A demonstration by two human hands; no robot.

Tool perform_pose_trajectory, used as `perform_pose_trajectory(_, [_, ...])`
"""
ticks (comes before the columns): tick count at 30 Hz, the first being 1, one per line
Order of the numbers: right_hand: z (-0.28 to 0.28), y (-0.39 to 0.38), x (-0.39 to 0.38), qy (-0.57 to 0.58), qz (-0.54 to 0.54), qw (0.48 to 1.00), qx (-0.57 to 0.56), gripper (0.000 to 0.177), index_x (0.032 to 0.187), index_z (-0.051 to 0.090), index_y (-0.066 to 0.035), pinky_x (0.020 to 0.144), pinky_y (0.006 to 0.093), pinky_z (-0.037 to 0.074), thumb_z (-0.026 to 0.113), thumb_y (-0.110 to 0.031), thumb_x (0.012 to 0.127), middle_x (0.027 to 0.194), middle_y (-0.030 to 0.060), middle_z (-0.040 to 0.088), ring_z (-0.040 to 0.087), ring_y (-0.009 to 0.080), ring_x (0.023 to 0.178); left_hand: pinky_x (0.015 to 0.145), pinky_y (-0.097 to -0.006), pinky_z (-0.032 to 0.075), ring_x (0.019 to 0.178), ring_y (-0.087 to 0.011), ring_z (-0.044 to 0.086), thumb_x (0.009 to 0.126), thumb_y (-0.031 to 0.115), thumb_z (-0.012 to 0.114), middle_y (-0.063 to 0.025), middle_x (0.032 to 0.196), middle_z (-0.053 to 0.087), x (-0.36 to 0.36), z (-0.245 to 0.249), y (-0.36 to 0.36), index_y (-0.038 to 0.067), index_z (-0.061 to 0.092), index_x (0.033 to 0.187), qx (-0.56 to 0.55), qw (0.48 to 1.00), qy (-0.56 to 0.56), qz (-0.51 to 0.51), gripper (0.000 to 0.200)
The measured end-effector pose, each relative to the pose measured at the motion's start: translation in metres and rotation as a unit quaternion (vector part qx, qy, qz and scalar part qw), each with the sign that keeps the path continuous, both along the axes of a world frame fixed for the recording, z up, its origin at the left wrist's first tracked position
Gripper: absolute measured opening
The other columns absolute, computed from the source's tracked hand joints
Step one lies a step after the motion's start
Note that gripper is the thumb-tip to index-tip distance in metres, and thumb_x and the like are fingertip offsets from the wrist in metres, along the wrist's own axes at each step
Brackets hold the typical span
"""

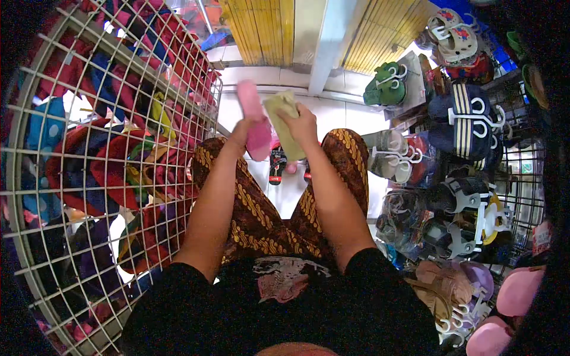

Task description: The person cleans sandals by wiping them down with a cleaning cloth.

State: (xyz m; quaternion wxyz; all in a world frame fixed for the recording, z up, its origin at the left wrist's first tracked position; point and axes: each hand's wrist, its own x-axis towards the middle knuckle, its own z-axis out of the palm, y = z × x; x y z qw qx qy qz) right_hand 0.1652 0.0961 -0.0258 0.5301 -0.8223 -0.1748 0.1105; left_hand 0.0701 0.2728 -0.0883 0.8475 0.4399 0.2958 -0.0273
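My left hand (239, 135) grips a pink slipper (250, 99), held up in front of my knees with its darker pink part near my fingers. In my right hand (303, 126) is a folded beige cloth (285, 132), pinched between thumb and fingers. The cloth hangs right beside the slipper and overlaps its edge in this view. Below the hands, between my knees, a black sandal (275, 168) with a red "LOVE" label shows on the white tiled floor (332, 113).
A wire grid rack (113, 204) filled with colourful footwear stands close on the left. Along the right hang green sandals (386, 86), striped navy slides (466, 121), pale clogs (456, 41) and pink slippers (519, 291). Yellow slatted panels (261, 32) stand ahead.
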Motion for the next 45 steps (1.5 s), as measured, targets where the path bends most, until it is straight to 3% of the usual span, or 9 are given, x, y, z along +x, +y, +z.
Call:
perform_pose_trajectory(9, [-0.025, -0.020, 0.018, 0.003, -0.001, 0.996, -0.088, 0.043, 0.104, 0.069, -0.003, 0.079, 0.0429, 0.051, 0.075, -0.039, 0.081, 0.096, 0.0223, 0.070, 0.066, 0.0388, 0.091, 0.082, -0.0345, 0.054, 0.088, -0.0203, 0.066, 0.077, 0.025, 0.065, -0.0074, 0.099, 0.068, -0.022, -0.031, 0.025, 0.002, 0.064, 0.107, 0.007, 0.985, 0.008, -0.170, 0.038])
perform_pose_trajectory(12, [-0.049, -0.028, 0.033, -0.014, -0.251, 0.967, 0.048, 0.048, 0.115, 0.065, -0.004, 0.083, 0.0390, 0.050, 0.074, -0.038, 0.084, 0.102, 0.0192, 0.070, 0.066, 0.0339, 0.094, 0.084, -0.0347, 0.056, 0.092, -0.0217, 0.068, 0.079, 0.027, 0.068, -0.0091, 0.100, 0.068, -0.043, 0.018, 0.003, 0.003, 0.064, 0.108, -0.017, 0.998, 0.008, -0.067, 0.038])
perform_pose_trajectory(17, [-0.012, -0.048, 0.017, 0.065, -0.159, 0.939, 0.297, 0.049, 0.128, 0.054, 0.002, 0.093, 0.0319, 0.045, 0.072, -0.023, 0.089, 0.120, 0.0100, 0.062, 0.059, 0.0190, 0.107, 0.079, -0.0353, 0.056, 0.086, -0.0221, 0.069, 0.081, 0.020, 0.069, -0.0115, 0.101, 0.069, -0.023, 0.018, -0.011, 0.000, 0.063, 0.114, 0.043, 0.998, 0.026, -0.049, 0.038])
perform_pose_trajectory(25, [0.022, -0.155, -0.045, -0.078, -0.156, 0.977, 0.122, 0.048, 0.128, 0.054, 0.000, 0.094, 0.0315, 0.046, 0.074, -0.018, 0.088, 0.121, 0.0086, 0.061, 0.058, 0.0185, 0.108, 0.080, -0.0352, 0.054, 0.095, -0.0206, 0.067, 0.073, 0.028, 0.083, -0.0168, 0.105, 0.070, -0.033, -0.043, -0.014, -0.008, 0.059, 0.119, 0.308, 0.945, 0.065, -0.088, 0.063])
perform_pose_trajectory(28, [0.066, -0.187, -0.114, 0.082, -0.204, 0.964, 0.151, 0.049, 0.129, 0.054, 0.002, 0.096, 0.0318, 0.046, 0.071, -0.022, 0.090, 0.123, 0.0093, 0.061, 0.058, 0.0199, 0.111, 0.082, -0.0348, 0.054, 0.098, -0.0232, 0.068, 0.069, 0.029, 0.087, -0.0159, 0.107, 0.070, -0.032, -0.065, -0.015, -0.003, 0.060, 0.122, 0.323, 0.935, 0.013, -0.148, 0.068])
perform_pose_trajectory(31, [0.048, -0.227, -0.152, 0.082, -0.261, 0.961, 0.038, 0.044, 0.128, 0.055, 0.003, 0.096, 0.0322, 0.046, 0.068, -0.021, 0.093, 0.121, 0.0108, 0.063, 0.059, 0.0203, 0.109, 0.083, -0.0403, 0.055, 0.092, -0.0288, 0.068, 0.080, 0.021, 0.076, -0.0183, 0.108, 0.068, -0.023, -0.057, -0.023, -0.003, 0.050, 0.127, 0.522, 0.792, -0.011, -0.316, 0.059])
perform_pose_trajectory(38, [-0.003, -0.232, -0.134, -0.067, -0.212, 0.973, -0.063, 0.050, 0.128, 0.050, 0.005, 0.097, 0.0365, 0.044, 0.071, -0.020, 0.090, 0.125, 0.0180, 0.056, 0.055, 0.0252, 0.113, 0.067, -0.0374, 0.054, 0.073, -0.0242, 0.068, 0.087, 0.035, 0.059, -0.0177, 0.082, 0.069, -0.003, -0.159, -0.081, -0.001, 0.067, 0.103, 0.594, 0.713, 0.055, -0.369, 0.040])
perform_pose_trajectory(41, [-0.020, -0.227, -0.123, -0.085, -0.208, 0.966, -0.128, 0.067, 0.131, 0.042, 0.008, 0.106, 0.0463, 0.036, 0.075, -0.030, 0.086, 0.128, 0.0251, 0.050, 0.047, 0.0393, 0.122, 0.075, -0.0394, 0.053, 0.090, -0.0262, 0.069, 0.091, 0.035, 0.050, -0.0148, 0.094, 0.071, 0.005, -0.153, -0.108, 0.007, 0.071, 0.101, 0.420, 0.800, 0.226, -0.364, 0.037])
perform_pose_trajectory(45, [-0.013, -0.239, -0.124, 0.024, -0.204, 0.973, -0.108, 0.078, 0.138, 0.036, 0.010, 0.112, 0.0452, 0.032, 0.075, -0.032, 0.086, 0.135, 0.0258, 0.047, 0.044, 0.0370, 0.130, 0.093, -0.0489, 0.044, 0.098, -0.0254, 0.066, 0.093, 0.041, 0.049, -0.0133, 0.098, 0.071, 0.008, -0.225, -0.112, 0.009, 0.070, 0.109, 0.511, 0.710, 0.206, -0.438, 0.041])
